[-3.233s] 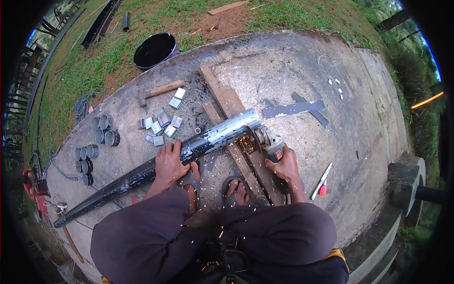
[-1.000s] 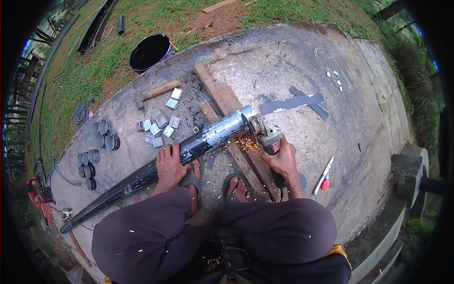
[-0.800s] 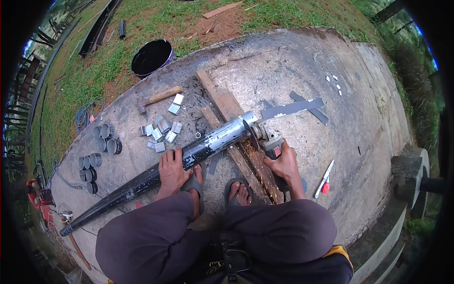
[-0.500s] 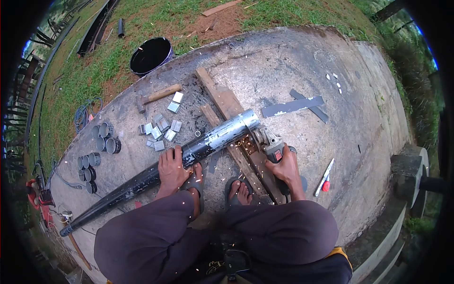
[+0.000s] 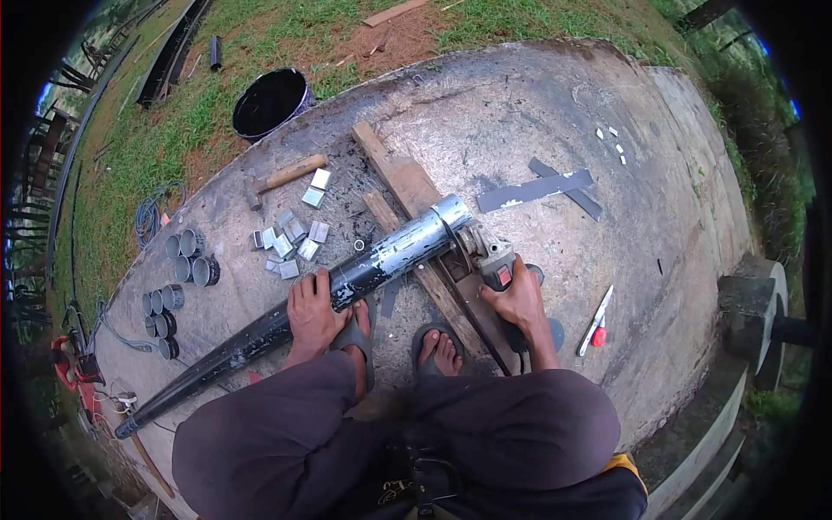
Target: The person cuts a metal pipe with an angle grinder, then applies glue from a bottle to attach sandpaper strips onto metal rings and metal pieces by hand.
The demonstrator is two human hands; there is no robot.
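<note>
A long pipe (image 5: 234, 348), black with a scraped silvery upper end, lies diagonally across wooden boards (image 5: 400, 178). My left hand (image 5: 314, 310) rests on its black middle part, fingers over the top and bent around it. My right hand (image 5: 518, 302) is wrapped round the body of an angle grinder (image 5: 496, 258). The grinder's disc stands at the pipe near its silvery end, where a dark line runs across the surface; whether they touch is hard to tell. No sparks show.
Cut metal pieces (image 5: 295, 230) and a hammer (image 5: 290, 173) lie beyond the pipe. Short pipe rings (image 5: 205, 270) stand left. Flat strips (image 5: 533, 191) and a knife (image 5: 595, 321) lie right. A black bucket (image 5: 270, 102) stands at the slab's far edge. Both feet are beneath the pipe's near side.
The sparks seen earlier are gone. The grinder has shifted slightly along and around the pipe's end, my right hand with it. My left hand keeps its place on the pipe.
</note>
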